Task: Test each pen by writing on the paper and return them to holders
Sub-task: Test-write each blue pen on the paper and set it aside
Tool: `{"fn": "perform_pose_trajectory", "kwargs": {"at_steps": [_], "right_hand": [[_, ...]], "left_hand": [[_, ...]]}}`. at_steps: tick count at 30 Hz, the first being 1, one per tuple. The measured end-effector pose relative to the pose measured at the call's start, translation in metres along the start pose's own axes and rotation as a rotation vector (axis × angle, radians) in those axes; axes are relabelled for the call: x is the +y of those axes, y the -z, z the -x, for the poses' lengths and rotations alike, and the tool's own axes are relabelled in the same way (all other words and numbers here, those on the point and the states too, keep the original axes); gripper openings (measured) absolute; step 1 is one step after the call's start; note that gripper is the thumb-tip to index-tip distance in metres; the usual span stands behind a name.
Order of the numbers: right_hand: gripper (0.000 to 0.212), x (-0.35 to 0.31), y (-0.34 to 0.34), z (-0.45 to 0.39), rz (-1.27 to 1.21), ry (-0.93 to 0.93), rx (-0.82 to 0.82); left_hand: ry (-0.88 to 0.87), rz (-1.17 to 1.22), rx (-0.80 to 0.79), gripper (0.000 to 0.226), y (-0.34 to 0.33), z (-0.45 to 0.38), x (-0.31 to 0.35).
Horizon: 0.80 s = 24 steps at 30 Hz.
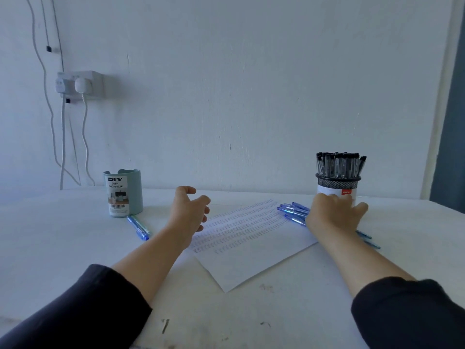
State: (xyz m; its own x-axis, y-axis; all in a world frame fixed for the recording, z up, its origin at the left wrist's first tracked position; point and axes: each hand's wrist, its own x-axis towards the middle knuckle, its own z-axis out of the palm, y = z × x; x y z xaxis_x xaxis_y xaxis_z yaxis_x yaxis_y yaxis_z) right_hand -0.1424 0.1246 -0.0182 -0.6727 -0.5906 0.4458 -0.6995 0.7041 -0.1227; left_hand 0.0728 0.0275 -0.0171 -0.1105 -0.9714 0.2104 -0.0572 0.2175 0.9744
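Observation:
A sheet of paper (pixel 251 245) covered in rows of small written marks lies in the middle of the white table. My left hand (pixel 190 212) hovers over its left edge, fingers loosely spread and holding nothing. My right hand (pixel 332 212) reaches over a bunch of blue pens (pixel 293 210) lying at the paper's right edge; whether its fingers hold a pen is hidden. Behind it stands a black mesh holder (pixel 338 183) packed with black-capped pens. A pale green holder (pixel 123 193) stands at the left, with two blue pens (pixel 138 226) lying beside it.
A wall socket (pixel 80 84) with plugs and hanging cables is on the wall at the back left. The table (pixel 63 248) meets the wall just behind the holders. Dark scuff marks dot the table's near edge.

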Motion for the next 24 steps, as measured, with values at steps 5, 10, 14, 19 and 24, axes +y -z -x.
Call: {"fn": "perform_pose_trajectory", "kwargs": {"at_steps": [5,10,14,19,24], "right_hand": [[0.028,-0.007,0.003,0.005,0.027,0.104,-0.036],[0.037,-0.027,0.002,0.009,-0.161,0.320,-0.127],[0.050,-0.046,0.006,0.024,-0.266,0.582,-0.250],[0.060,-0.064,0.004,0.039,-0.373,0.719,-0.499],[0.065,-0.065,-0.003,0.036,-0.327,0.706,-0.559]], "left_hand": [[-0.004,-0.010,0.037,0.026,0.001,-0.003,-0.002],[-0.058,-0.087,0.183,0.022,0.010,-0.016,-0.002],[-0.167,-0.227,0.429,0.022,0.034,-0.028,0.005],[-0.134,-0.370,0.638,0.032,0.080,-0.042,0.005],[0.045,-0.729,0.399,0.023,0.111,-0.054,-0.021]]}}
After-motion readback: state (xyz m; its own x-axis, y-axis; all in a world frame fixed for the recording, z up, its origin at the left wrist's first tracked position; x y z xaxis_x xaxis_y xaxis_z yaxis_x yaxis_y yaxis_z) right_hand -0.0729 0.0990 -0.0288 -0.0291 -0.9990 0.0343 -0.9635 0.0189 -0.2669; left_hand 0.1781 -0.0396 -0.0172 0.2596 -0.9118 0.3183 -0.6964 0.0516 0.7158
